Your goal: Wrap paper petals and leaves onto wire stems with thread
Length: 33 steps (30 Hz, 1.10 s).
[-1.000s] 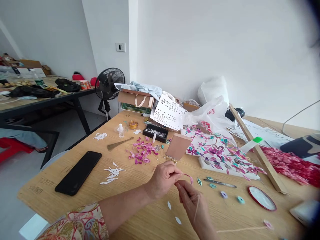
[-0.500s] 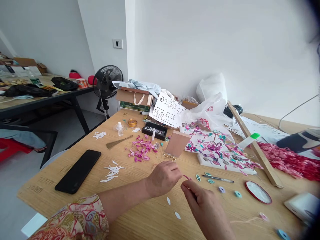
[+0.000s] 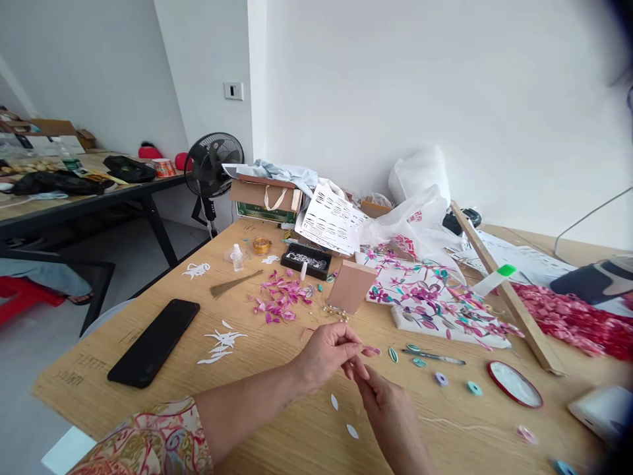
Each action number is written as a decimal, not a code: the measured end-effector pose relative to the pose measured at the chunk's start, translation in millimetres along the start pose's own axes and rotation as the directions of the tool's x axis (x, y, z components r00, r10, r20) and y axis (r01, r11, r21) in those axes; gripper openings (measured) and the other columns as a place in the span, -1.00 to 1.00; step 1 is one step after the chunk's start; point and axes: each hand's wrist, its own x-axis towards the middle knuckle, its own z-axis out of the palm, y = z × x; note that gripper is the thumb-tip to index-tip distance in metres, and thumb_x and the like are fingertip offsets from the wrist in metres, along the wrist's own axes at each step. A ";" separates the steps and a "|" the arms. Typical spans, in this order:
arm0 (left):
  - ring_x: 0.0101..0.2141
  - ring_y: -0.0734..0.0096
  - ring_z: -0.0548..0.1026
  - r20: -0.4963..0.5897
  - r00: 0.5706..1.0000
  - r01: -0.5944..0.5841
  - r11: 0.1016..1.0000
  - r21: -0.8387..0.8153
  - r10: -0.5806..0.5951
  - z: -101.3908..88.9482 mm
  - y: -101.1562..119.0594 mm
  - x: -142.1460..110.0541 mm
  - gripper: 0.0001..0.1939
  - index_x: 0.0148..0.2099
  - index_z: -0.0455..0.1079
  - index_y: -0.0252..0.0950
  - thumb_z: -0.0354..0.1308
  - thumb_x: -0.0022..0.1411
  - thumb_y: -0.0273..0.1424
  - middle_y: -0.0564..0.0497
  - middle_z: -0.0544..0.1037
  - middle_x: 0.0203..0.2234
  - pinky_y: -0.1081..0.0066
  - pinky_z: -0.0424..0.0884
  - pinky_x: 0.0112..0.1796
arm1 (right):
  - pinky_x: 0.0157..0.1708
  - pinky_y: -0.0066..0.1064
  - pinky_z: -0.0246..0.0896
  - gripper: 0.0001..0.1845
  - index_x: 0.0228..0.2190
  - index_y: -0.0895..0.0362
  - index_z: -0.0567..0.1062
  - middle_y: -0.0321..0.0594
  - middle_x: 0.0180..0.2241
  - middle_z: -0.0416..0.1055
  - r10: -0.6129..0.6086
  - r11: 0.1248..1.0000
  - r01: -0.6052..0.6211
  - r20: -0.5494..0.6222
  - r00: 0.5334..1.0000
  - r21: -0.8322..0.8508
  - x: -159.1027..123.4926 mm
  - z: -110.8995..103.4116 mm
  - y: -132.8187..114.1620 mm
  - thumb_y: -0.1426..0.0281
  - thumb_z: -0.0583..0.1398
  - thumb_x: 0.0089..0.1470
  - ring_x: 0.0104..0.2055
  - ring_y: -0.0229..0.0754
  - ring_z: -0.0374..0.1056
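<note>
My left hand (image 3: 329,355) pinches a small pink petal (image 3: 370,351), whose tip sticks out to the right of the fingers. Just below, my right hand (image 3: 390,406) is closed, its fingertips touching those of the left; what they grip is too fine to make out. A pale thread (image 3: 459,423) runs from a pink spool (image 3: 527,434) toward the right hand. Under the hands lie two white leaf-shaped cutouts (image 3: 352,431). To the right are green-edged leaf pieces (image 3: 393,354) and a thin pen-like tool (image 3: 440,357).
Pink petals (image 3: 281,297) are heaped beyond my hands, beside an upright wooden block (image 3: 352,287). A black phone (image 3: 154,343) lies left. Finished-looking flower sprays (image 3: 430,290) rest on white slabs, near a wooden bar (image 3: 509,290). A red-rimmed round dish (image 3: 515,384) sits right, with small thread spools (image 3: 473,388).
My right hand has moved left and in against the left hand's fingertips. The left hand has turned, showing its fingers and more of the petal. The pink spool appears slightly shifted.
</note>
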 end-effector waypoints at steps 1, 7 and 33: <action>-0.62 0.56 0.40 -0.001 1.000 0.003 0.999 -0.036 -0.003 0.8 0.1 -0.1 -0.74 -0.45 0.22 -0.39 0.13 -0.03 -0.27 -0.01 0.47 -0.53 0.57 0.24 -0.61 | -0.65 -0.57 0.03 -0.54 -0.55 0.11 0.40 -0.31 -0.71 0.33 0.008 1.000 -0.008 0.013 1.000 0.015 -0.8 -0.6 3.2 0.20 -0.15 0.12 -0.67 -0.31 0.24; -0.48 0.48 0.45 -0.061 0.975 -0.197 0.957 0.213 0.215 -9.3 0.2 0.5 -0.80 -0.41 0.28 -0.40 0.05 0.09 -0.33 -0.05 0.49 -0.52 0.46 0.37 -0.41 | -0.53 -0.50 0.19 -0.66 -0.47 0.06 0.48 -0.27 -0.55 0.45 0.098 0.995 -0.099 0.106 0.990 0.007 -12.1 -31.5 53.3 0.19 -0.03 0.03 -0.55 -0.24 0.33; -0.54 0.53 0.36 -0.022 0.969 -0.218 0.897 0.384 0.245 -5.2 6.0 -6.2 -0.86 -0.44 0.42 -0.37 0.11 0.04 -0.39 0.03 0.42 -0.59 0.53 0.29 -0.48 | -0.69 -0.56 -0.23 -0.72 -0.52 0.15 0.45 -0.44 -0.73 0.07 0.451 0.340 -0.268 0.094 0.888 0.901 4.8 -31.0 -19.1 0.18 0.24 -0.22 -0.66 -0.41 -0.09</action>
